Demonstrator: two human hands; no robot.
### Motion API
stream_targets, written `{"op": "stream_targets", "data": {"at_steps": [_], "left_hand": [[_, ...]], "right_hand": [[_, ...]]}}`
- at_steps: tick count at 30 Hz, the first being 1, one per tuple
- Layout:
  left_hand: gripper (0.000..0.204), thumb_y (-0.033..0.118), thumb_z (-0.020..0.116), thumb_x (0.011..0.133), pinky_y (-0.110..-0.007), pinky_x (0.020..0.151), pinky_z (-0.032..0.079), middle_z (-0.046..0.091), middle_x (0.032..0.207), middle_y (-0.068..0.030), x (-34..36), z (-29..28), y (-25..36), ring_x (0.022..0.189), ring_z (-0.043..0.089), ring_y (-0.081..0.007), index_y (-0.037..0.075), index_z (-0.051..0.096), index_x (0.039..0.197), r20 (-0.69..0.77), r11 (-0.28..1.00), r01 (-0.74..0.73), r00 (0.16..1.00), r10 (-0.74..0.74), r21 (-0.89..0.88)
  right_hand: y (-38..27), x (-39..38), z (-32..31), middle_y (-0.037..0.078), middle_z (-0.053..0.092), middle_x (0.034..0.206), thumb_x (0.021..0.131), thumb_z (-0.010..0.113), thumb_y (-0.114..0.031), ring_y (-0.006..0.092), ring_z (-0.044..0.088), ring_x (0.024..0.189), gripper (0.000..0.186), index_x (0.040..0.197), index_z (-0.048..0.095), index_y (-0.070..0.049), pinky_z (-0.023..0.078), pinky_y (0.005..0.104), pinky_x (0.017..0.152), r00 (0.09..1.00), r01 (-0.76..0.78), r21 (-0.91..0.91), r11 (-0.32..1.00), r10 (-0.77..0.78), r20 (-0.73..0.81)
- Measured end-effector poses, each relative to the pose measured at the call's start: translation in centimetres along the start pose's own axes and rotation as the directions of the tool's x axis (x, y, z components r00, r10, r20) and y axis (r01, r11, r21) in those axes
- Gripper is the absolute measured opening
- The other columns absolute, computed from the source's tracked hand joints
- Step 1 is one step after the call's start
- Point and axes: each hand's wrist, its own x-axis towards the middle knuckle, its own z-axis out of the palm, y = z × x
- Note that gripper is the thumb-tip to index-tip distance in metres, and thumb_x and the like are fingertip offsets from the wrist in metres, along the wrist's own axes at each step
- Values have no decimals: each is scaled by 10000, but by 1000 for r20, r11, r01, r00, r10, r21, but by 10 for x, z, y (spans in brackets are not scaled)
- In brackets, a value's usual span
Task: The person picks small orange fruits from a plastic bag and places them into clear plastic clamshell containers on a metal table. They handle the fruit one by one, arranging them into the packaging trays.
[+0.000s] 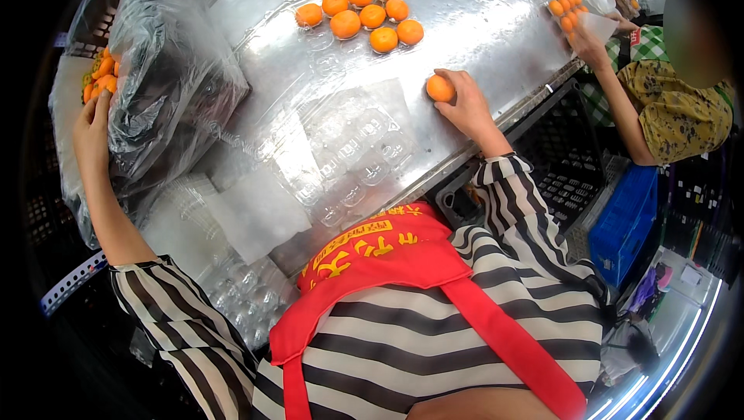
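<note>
Right hand: an orange fruit (440,88) is gripped by the fingers of the right hand (467,108), both resting on the metal table (496,32).
Left hand: the left hand (91,127) is raised against the clear plastic bag (167,71); whether anything is grasped cannot be told.
Fruit pile: more orange fruit (101,77) is seen just above the left hand, beside the bag.
Tray: an empty clear plastic cavity tray (349,153) lies between the hands, near the table edge.
Loose group: eight orange fruits (360,13) are gathered farther up the table.
Co-worker: another person's hand (587,42) is seen at the far right, by a filled clear fruit pack (570,9).
</note>
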Motion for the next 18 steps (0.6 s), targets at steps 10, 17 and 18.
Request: {"op": "stream_targets", "data": {"at_steps": [10,17,18], "left_hand": [[416,327,591,928,-246,837,432,674,979,-68,4,2,-7,908,580,-114,-51,652,1092,1,999,-19,1000,19,-28],[404,320,586,931,-235,789,429,653,913,-39,4,3,-8,846,553,-101,-54,652,1068,5,998,-45,999,45,-35],[404,321,585,932,-234,788,428,652,911,-37,3,3,-8,845,551,-100,-55,652,1066,7,999,-44,999,44,-29]], "right_hand": [[-21,-13,-21,168,533,1253,797,693,-52,251,581,1120,689,1402,366,-25,465,334,994,966,-242,956,164,137,221],[-38,-17,-23,191,499,1306,825,657,-28,288,559,1172,688,1421,316,2,463,346,1028,965,-260,964,-55,-60,257],[-41,-17,-24,208,490,1319,822,661,-35,297,559,1172,706,1427,299,11,471,340,1019,964,-262,964,-51,-68,259]]}}
